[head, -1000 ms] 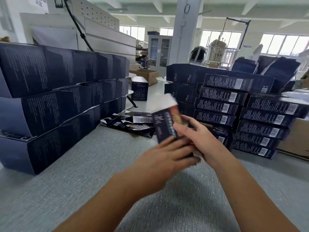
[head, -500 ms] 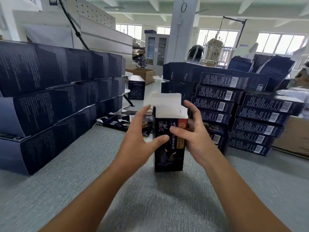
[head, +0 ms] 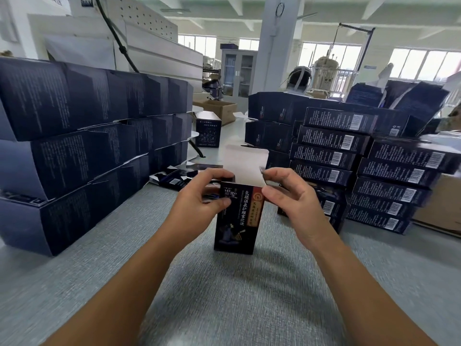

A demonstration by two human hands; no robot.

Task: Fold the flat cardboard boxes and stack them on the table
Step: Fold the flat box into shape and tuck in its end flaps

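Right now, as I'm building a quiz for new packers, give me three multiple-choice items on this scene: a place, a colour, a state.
1. Where does the upright box stand?
A. On the floor
B. On the grey table
C. On a shelf
2. What colour is the inside of its top flap?
A. White
B. Red
C. Green
3. How is its top?
A. Taped
B. Tucked closed
C. Open, flap raised
Answers: 1 B, its base rests on the table between the left hand and right hand; 2 A, the raised flap shows white; 3 C, the flap stands above the rim.
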